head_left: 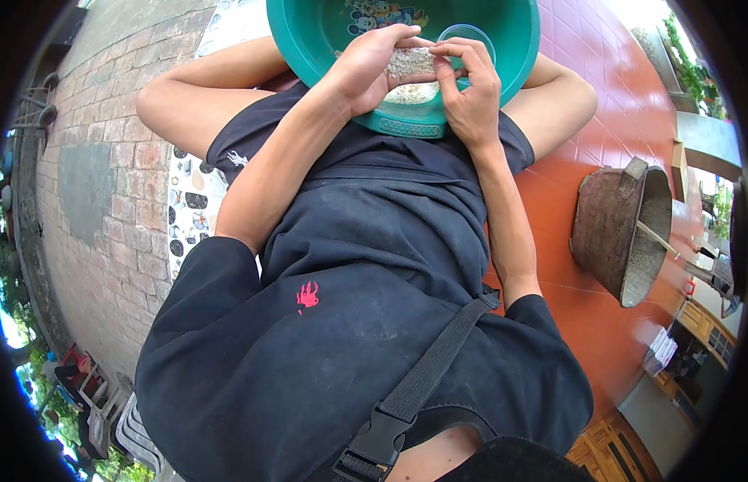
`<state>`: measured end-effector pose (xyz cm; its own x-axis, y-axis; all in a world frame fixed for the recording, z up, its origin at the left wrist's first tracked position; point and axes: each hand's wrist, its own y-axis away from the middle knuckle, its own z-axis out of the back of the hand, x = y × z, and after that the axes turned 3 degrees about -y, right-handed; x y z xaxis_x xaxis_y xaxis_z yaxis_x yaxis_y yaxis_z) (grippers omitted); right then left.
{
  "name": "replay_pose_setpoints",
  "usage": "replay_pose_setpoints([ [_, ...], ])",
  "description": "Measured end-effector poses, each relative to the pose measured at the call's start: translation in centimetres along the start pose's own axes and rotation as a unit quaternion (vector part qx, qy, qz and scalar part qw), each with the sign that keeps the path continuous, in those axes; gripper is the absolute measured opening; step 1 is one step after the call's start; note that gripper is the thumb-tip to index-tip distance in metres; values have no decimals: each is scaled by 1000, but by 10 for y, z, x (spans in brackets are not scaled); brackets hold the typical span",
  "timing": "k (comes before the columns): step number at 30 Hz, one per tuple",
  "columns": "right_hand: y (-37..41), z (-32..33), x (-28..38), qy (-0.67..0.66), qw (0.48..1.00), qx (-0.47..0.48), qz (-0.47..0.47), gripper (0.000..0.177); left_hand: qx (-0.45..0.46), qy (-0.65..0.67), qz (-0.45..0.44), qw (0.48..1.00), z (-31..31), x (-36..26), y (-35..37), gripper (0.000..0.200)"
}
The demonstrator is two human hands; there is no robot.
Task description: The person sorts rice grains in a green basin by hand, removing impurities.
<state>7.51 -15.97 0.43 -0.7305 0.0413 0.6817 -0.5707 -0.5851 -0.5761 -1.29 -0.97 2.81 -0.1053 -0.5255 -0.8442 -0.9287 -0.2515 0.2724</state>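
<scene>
A green plastic basin (310, 36) with cartoon figures printed inside rests in the lap, between the bent legs. Pale rice-like grains (412, 94) lie at its near side. Over them my left hand (370, 68) is cupped, palm up, holding a small heap of grains (410, 63) along its fingers. My right hand (470, 84) is beside the heap, thumb and forefinger drawn together at its edge; anything pinched between them is too small to make out. Behind my right hand, a clear round container (469, 30) sits inside the basin.
A worn brown bucket-like vessel (607, 217) with a stick in it is on the red tiled floor (543, 233) at the right. Patterned white material (193, 201) lies under the left leg, beside brick paving (133, 193). Stacked chairs (137, 430) appear at lower left.
</scene>
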Motion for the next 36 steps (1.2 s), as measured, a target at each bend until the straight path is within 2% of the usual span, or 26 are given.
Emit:
replay_pose_setpoints([
  [8,-1,-1,6,34,999,8,22,14,2,-19,-3,1000,6,7,-5,41],
  [13,2,-2,-3,-4,1000,-15,-25,14,18,-1,1,1000,4,4,-5,42],
  [17,2,-1,-1,-8,1000,-15,-13,13,12,1,1,1000,2,2,-2,40],
  [20,2,2,2,6,1000,10,7,14,-18,-6,-6,1000,2,4,-3,37],
  [26,2,1,7,44,998,36,-12,16,-10,-7,-13,1000,1,1,0,36],
  [33,5,-5,0,106,994,5,36,13,-30,-5,-6,1000,6,5,-6,38],
  [36,4,-5,6,135,989,1,57,11,6,-8,-17,1000,10,10,-9,38],
])
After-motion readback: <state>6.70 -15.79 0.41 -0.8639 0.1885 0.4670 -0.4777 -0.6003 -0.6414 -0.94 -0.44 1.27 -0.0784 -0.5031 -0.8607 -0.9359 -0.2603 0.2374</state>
